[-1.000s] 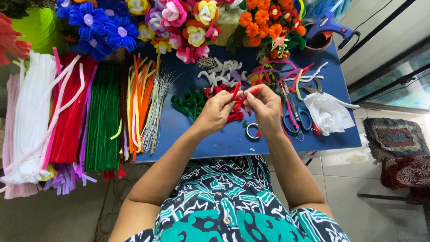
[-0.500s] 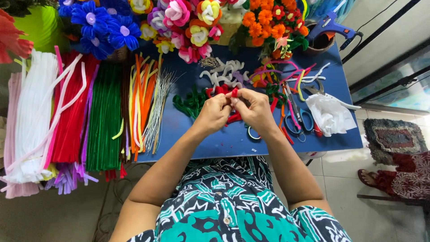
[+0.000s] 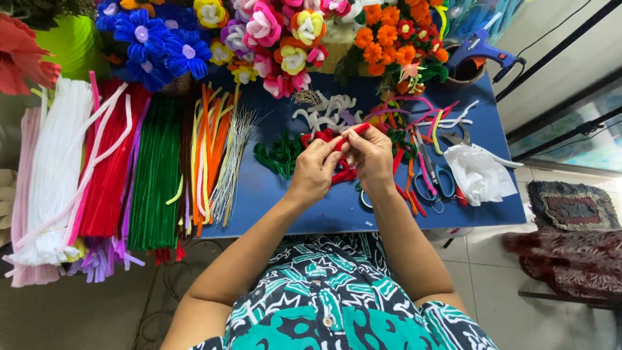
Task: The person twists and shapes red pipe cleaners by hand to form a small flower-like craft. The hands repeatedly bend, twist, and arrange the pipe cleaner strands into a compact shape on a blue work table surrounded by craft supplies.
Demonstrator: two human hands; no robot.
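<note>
Blue and crowded, the surface (image 3: 304, 207) fills most of the view, with pale floor tiles below it and a patterned mat (image 3: 570, 206) on the floor off its right end. Left of the surface's middle lie bundles of pipe cleaners: one pink (image 3: 26, 194), one white (image 3: 55, 168), one red (image 3: 110, 162), one green (image 3: 155, 175), then a looser orange and yellow lot (image 3: 207, 155) and a thin silver-grey bunch (image 3: 234, 162); a purple bundle peeks out under their near ends, mostly covered. Along the far edge of the surface stand finished pipe-cleaner flowers (image 3: 285, 32) in blue, pink, yellow and orange, too tightly packed and cut by the frame to count. One blue glue gun (image 3: 479, 46) sits in a pot at the far right corner. One crumpled white bag (image 3: 478, 174) lies right of centre, with one pair of blue-handled scissors (image 3: 435, 176) just beside it. Loose bent pieces in white, green and red litter the centre; their number cannot be told.

Over the middle of the surface, the left hand (image 3: 315, 170) and the right hand (image 3: 370, 157) meet, both closed, fingers pinching one red pipe cleaner (image 3: 353, 131) between them. Its lower length is hidden behind the hands.
</note>
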